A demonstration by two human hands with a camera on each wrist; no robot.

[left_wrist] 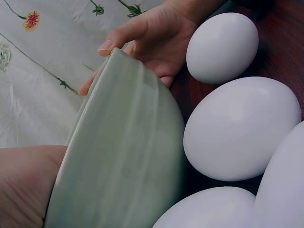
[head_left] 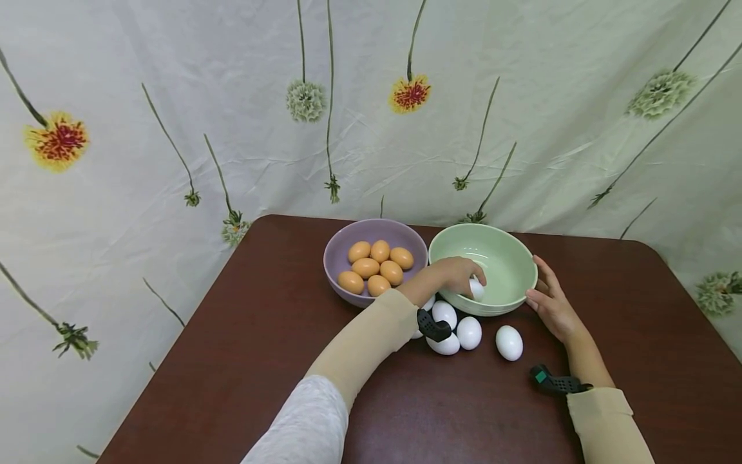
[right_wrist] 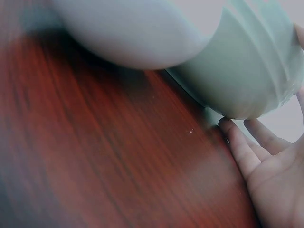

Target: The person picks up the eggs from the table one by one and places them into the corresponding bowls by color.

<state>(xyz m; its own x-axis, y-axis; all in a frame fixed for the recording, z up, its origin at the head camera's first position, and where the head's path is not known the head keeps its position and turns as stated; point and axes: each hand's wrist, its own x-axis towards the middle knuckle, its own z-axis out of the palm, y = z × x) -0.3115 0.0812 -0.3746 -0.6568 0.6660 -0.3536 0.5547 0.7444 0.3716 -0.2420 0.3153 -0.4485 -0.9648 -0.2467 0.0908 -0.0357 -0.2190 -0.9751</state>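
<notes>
- Head: the left hand [head_left: 459, 273] is clamped on a smooth white egg [head_left: 477, 289], its fingers partly hiding it, within the green bowl [head_left: 510, 261] near the tabletop's [head_left: 278, 290] far edge; a sleeve [head_left: 371, 341] partly covers other white eggs [head_left: 444, 314].
- Left wrist: the bowl hides those fingers.
- Right wrist: a blurred egg [right_wrist: 137, 33] is cut off above; the right hand's [right_wrist: 278, 178] fingers touch the bowl, spread apart.

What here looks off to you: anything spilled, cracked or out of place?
Nothing visible looks spilled or cracked, and the purple bowl and green bowl sit upright. One mild oddity: a lone white egg lies on the table, apart from the cluster of white eggs.
</notes>
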